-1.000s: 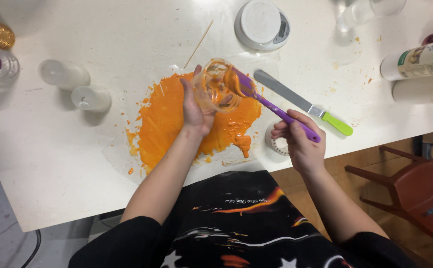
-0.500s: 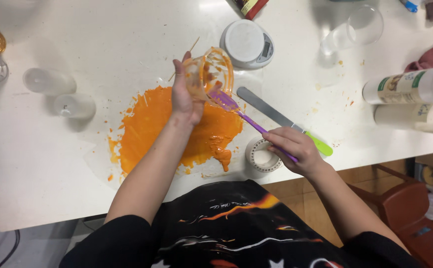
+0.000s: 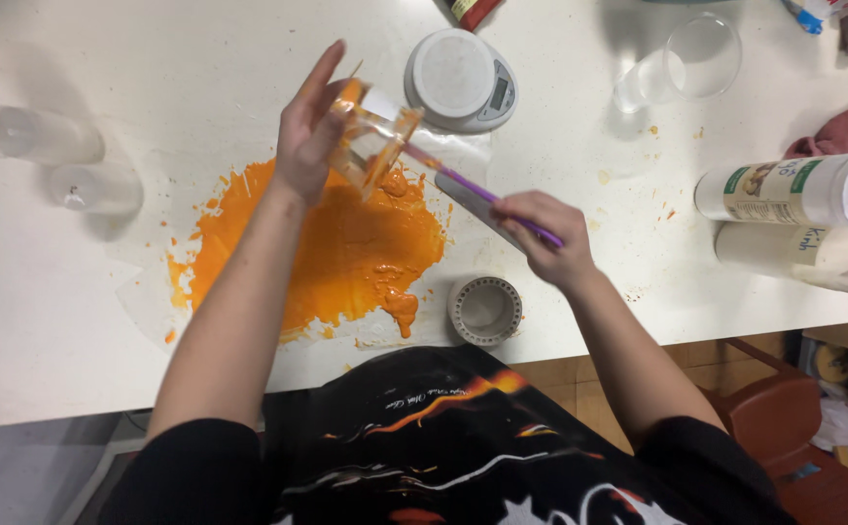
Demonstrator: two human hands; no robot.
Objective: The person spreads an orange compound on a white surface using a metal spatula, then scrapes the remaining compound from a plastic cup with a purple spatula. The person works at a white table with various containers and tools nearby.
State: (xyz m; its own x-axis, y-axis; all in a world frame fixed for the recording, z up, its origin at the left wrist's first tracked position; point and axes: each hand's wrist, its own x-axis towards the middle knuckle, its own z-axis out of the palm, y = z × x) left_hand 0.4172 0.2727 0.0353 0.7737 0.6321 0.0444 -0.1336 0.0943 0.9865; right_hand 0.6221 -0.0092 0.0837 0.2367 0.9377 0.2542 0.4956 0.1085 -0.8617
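Note:
My left hand [image 3: 309,131] holds a clear plastic cup [image 3: 373,136] tipped on its side above an orange paste [image 3: 317,248] spread over the white table [image 3: 152,58]. Orange paste smears the cup's inside. My right hand [image 3: 544,233] grips a purple-handled tool [image 3: 487,194] whose tip reaches into the cup's mouth. Under the right hand, a metal palette knife [image 3: 468,199] lies on the table.
A round white kitchen scale [image 3: 461,80] sits just behind the cup. A roll of tape [image 3: 485,310] lies near the front edge. Two clear cups [image 3: 43,136] lie at the left, a clear beaker [image 3: 682,63] at back right, and white bottles [image 3: 794,190] at right.
The left hand has lifted the cup higher and tilted it further on its side. The right hand has followed with the purple tool toward the cup's mouth.

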